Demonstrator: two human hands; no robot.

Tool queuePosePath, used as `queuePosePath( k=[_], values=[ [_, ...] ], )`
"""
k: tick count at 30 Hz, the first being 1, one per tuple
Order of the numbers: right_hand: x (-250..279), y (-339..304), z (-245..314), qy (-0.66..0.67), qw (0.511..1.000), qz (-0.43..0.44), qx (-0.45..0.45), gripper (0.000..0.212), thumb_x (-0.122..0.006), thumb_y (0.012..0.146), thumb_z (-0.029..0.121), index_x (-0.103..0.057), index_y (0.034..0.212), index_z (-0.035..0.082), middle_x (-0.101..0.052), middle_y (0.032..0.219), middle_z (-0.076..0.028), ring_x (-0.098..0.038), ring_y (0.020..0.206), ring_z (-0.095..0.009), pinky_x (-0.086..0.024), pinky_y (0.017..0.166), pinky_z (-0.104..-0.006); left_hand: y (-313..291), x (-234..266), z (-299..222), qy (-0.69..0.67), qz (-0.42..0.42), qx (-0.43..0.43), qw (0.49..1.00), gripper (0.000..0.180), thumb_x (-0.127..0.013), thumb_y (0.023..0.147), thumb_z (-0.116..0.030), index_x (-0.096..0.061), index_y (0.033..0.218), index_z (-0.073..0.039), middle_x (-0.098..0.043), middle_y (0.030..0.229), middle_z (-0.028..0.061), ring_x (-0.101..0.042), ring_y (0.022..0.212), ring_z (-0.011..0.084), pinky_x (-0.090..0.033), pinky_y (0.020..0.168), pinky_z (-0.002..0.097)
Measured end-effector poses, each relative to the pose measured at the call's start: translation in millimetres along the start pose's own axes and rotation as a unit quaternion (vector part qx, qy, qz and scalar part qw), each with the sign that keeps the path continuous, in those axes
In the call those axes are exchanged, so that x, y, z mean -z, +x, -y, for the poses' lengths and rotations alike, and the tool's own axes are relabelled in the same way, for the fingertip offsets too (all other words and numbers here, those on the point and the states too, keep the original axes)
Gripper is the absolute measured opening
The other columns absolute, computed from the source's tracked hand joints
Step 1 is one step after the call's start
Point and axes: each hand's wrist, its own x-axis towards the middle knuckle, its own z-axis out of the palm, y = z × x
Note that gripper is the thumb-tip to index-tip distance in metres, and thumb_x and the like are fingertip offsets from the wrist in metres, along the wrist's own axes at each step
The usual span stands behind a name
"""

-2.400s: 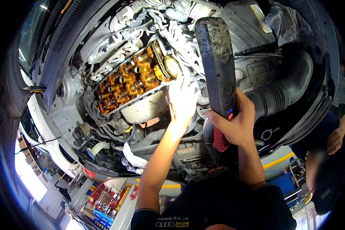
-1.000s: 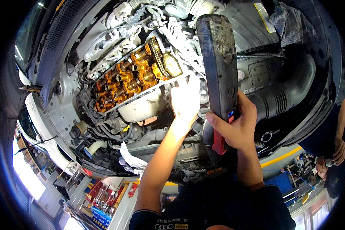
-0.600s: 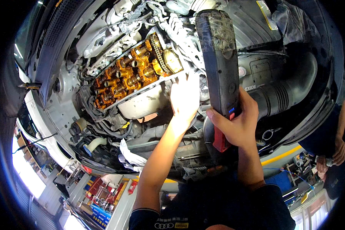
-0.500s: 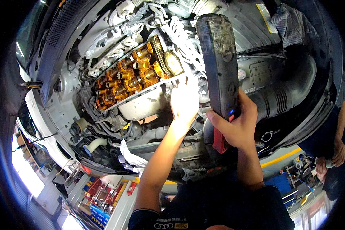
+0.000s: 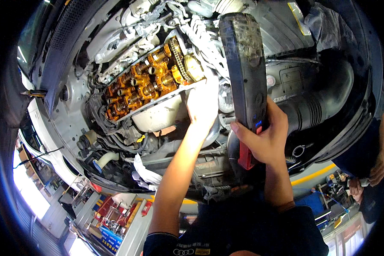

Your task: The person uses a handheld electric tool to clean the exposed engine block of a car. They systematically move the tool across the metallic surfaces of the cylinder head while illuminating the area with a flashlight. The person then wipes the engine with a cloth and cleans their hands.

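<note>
Left hand (image 5: 202, 104): was at the near edge of the engine (image 5: 151, 87), by the chain (image 5: 178, 64); glare hid opening and hold | Right hand (image 5: 266, 138): wrapped round lamp (image 5: 245, 72) | Lamp: hung right of engine

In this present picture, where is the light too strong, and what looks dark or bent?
Head view: glare washes out the left hand, hiding finger detail; head view: the black-and-red lamp is darker but clear; head view: corners are black, and fisheye distortion seems to bow the perforated panel.
</note>
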Motion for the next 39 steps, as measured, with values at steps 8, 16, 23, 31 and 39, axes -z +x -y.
queuePosePath(
  k=[8, 16, 23, 31, 39],
  values=[
    [-7, -4, -17, 0.041, 0.998, -0.031, 0.024, 0.048, -0.090, 0.072, 0.017, -0.069, 0.109, -0.004, -0.077, 0.089, -0.013, -0.072, 0.080, -0.015, -0.057, 0.078, -0.0323, -1, 2, -5, 0.004, -0.001, 0.008, 1.000, 0.030, -0.058, 0.095, -0.014, -0.065, 0.123, -0.005, -0.067, 0.101, 0.0183, -0.068, 0.079, 0.0353, -0.055, 0.069, 0.0448],
    [-7, -6, -19, 0.048, 0.998, -0.023, -0.016, 0.047, -0.090, 0.072, 0.018, -0.069, 0.107, -0.004, -0.076, 0.087, -0.012, -0.071, 0.079, -0.014, -0.057, 0.077, -0.0323, -7, 2, -7, -0.056, -0.023, -0.030, 0.998, 0.033, -0.055, 0.100, -0.020, -0.066, 0.129, -0.010, -0.066, 0.113, 0.0211, -0.069, 0.079, 0.0368, -0.056, 0.069, 0.0451],
    [-5, 0, -14, 0.068, 0.997, -0.014, -0.037, 0.048, -0.090, 0.072, 0.014, -0.069, 0.110, -0.005, -0.077, 0.091, -0.012, -0.071, 0.083, -0.013, -0.057, 0.080, -0.0319, -4, 0, -5, -0.034, -0.002, -0.010, 0.999, 0.035, -0.061, 0.097, -0.020, -0.069, 0.130, -0.010, -0.068, 0.121, 0.0203, -0.070, 0.091, 0.0348, -0.057, 0.071, 0.0433],
    [-6, -4, -10, 0.065, 0.997, -0.017, -0.032, 0.047, -0.090, 0.072, 0.012, -0.069, 0.110, -0.006, -0.077, 0.093, -0.012, -0.071, 0.085, -0.012, -0.057, 0.081, -0.0312, -6, 17, -2, 0.048, -0.060, -0.066, 0.995, 0.032, -0.072, 0.086, -0.014, -0.076, 0.118, -0.015, -0.070, 0.126, 0.0030, -0.064, 0.097, 0.0246, -0.051, 0.074, 0.0395],
    [-3, -4, -5, 0.040, 0.999, -0.011, -0.006, 0.045, -0.089, 0.071, 0.011, -0.069, 0.109, -0.005, -0.077, 0.091, -0.011, -0.071, 0.084, -0.012, -0.057, 0.080, -0.0307, 4, 31, -8, 0.072, -0.097, -0.068, 0.990, 0.029, -0.069, 0.088, -0.016, -0.075, 0.117, -0.015, -0.071, 0.121, 0.0012, -0.065, 0.097, 0.0232, -0.051, 0.076, 0.0383]
  ],
)
